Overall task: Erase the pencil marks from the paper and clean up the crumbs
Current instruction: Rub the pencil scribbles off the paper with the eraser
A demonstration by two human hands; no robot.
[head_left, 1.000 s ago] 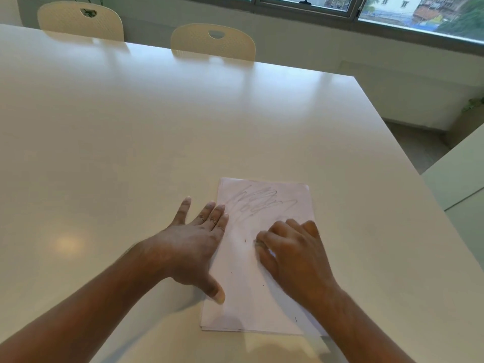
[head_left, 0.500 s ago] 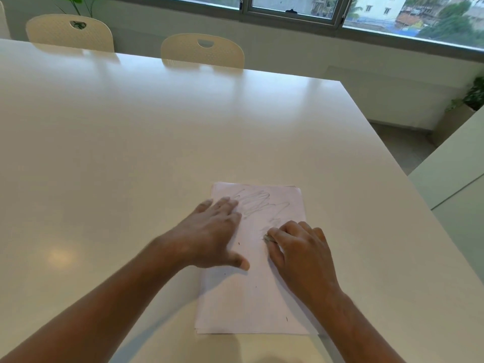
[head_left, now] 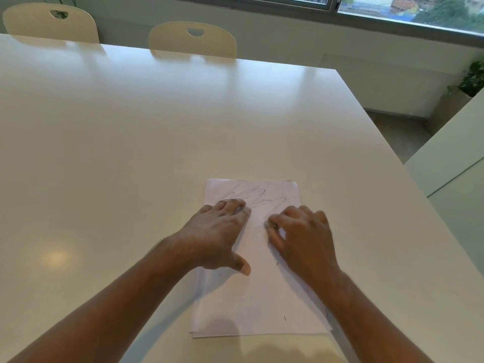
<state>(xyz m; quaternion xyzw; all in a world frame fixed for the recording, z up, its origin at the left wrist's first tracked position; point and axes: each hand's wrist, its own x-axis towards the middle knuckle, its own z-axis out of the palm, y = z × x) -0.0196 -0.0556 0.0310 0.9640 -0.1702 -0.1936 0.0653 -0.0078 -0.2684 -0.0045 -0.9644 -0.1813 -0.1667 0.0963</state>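
Head view: the paper (head_left: pixel 262 297) lies lower centre on the bench (head_left: pixel 131 153), left hand (head_left: pixel 220 231) pressing flat, right hand (head_left: pixel 303 237) curled on what seems an eraser (head_left: pixel 267 225) (blurred), so hard rubbing at the pencil marks (head_left: pixel 258 196) could crumple the sheet.

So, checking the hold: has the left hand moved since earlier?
Yes: the left hand slid right, from the paper edge onto it, toward the pencil marks.
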